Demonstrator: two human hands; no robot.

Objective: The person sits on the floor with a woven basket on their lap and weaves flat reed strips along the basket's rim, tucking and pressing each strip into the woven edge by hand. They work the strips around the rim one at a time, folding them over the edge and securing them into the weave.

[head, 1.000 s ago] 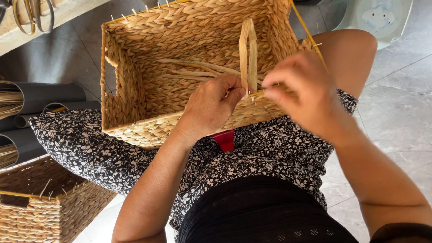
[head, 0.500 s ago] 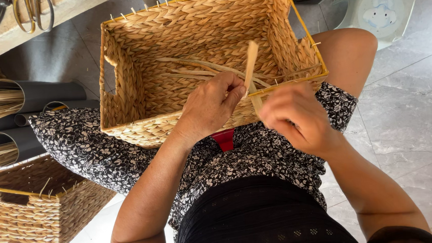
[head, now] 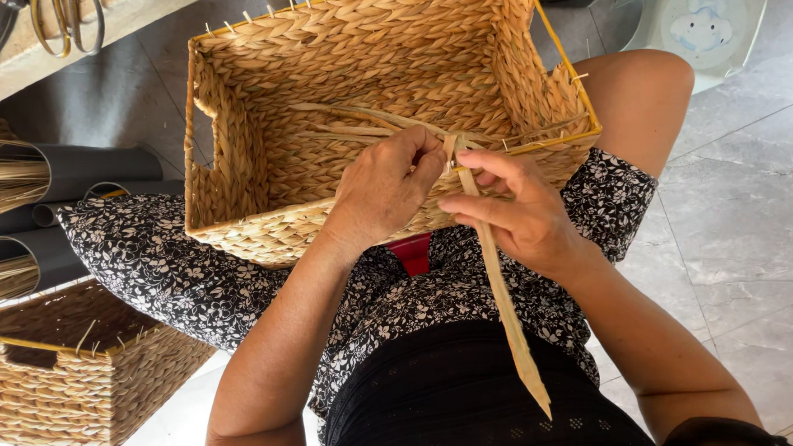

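Note:
A rectangular woven straw basket [head: 257, 158] rests on my lap, its open side facing me. My left hand [head: 381, 192] presses on the near rim, fingers curled over the weave. My right hand [head: 513, 210] pinches a flat dried straw strip [head: 499, 290] next to the left fingertips at the rim. The strip runs from the rim down toward me across my lap, its free end pointed. More loose strips [head: 355, 121] lie inside the basket.
A second woven basket [head: 52, 377] stands on the floor at lower left. Dark tubes holding straw bundles [head: 14, 180] lie at the left. Scissors and a knife [head: 33, 20] sit on a wooden board at top left. A pale plastic stool [head: 702, 17] is at top right.
The strip stood upright above the rim a second ago; my right hand has pulled it over and down, so it now points toward me. My left hand stayed on the rim.

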